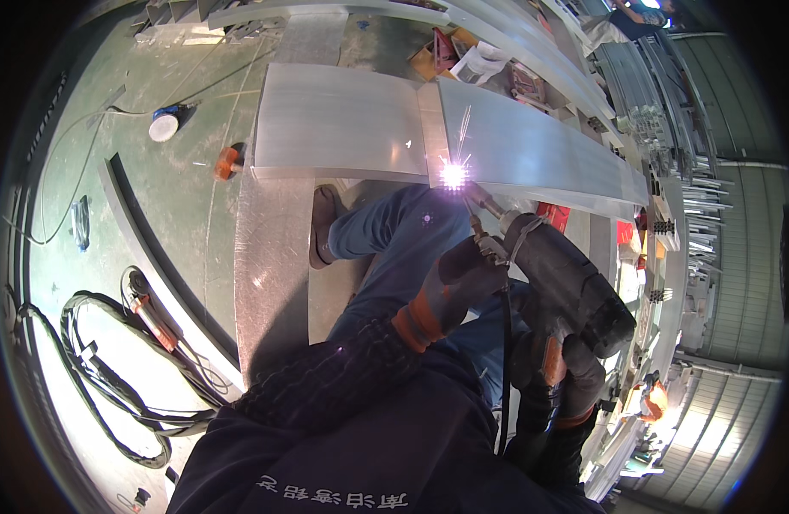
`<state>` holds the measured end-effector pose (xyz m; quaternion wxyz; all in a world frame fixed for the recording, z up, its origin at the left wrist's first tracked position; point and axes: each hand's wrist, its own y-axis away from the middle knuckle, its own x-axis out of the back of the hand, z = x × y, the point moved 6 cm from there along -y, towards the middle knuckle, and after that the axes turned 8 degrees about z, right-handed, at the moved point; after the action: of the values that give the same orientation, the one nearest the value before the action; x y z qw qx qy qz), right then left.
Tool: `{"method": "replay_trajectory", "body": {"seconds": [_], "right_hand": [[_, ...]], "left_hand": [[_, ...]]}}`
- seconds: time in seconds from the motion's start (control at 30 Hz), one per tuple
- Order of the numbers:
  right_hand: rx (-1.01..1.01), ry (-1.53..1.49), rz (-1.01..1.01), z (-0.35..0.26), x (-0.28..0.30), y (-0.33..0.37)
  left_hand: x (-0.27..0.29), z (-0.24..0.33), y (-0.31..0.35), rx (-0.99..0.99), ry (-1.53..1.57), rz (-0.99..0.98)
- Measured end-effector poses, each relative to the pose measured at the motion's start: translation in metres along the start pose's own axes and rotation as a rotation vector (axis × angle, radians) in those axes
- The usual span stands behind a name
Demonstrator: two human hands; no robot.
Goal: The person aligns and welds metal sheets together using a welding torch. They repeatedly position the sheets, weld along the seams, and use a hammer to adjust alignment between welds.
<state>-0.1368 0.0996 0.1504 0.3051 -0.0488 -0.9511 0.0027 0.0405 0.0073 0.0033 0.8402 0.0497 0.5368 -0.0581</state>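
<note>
A black handheld welding gun (570, 278) slants up and left from my hands. Its metal nozzle meets the near edge of a silvery sheet-metal panel (531, 128), where a bright white-violet spark (453, 176) throws thin streaks upward. The spark sits by a narrow upright strip (434, 128) between that panel and another flat panel (339, 120) on the left. My left hand (463, 278), in a grey glove with an orange cuff, is closed around the front of the gun beside a thin wire-feed tube. Gloved too, my right hand (574, 373) wraps the gun's handle lower right.
A metal beam (273, 240) runs under the left panel. On the floor lie an orange-headed mallet (228, 162), an angle grinder (155, 321), coiled black cables (82, 360) and a long metal bar (159, 265). Cartons (442, 56) and long profiles stand behind; another person (621, 24) is far right.
</note>
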Motion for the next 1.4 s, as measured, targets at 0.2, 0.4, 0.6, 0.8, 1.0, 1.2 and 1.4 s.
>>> {"method": "replay_trajectory", "body": {"seconds": [0.2,0.4,0.6,0.8,1.0,1.2,1.4], "right_hand": [[-0.165,-0.464,-0.115,-0.014,-0.013,-0.005],[-0.1,-0.384,0.116,-0.066,-0.017,-0.05],[-0.072,-0.489,-0.034,-0.094,-0.082,-0.127],[-0.278,-0.771,-0.198,-0.091,-0.101,-0.146],[0.061,-0.354,-0.086,-0.092,-0.097,-0.151],[0.139,-0.394,-0.128,-0.096,-0.103,-0.154],[0.26,-0.024,-0.045,-0.1,-0.103,-0.152]], "left_hand": [[-0.001,-0.005,0.001,0.032,0.0,-0.081],[-0.012,-0.001,-0.004,0.049,0.254,-0.267],[-0.018,0.026,-0.011,0.051,0.178,-0.208],[-0.016,0.037,-0.024,0.039,0.078,-0.32],[-0.016,0.063,-0.021,-0.021,0.024,-0.269],[-0.01,0.059,-0.025,-0.106,-0.007,-0.28],[-0.014,0.065,-0.02,-0.092,0.096,-0.242]]}}
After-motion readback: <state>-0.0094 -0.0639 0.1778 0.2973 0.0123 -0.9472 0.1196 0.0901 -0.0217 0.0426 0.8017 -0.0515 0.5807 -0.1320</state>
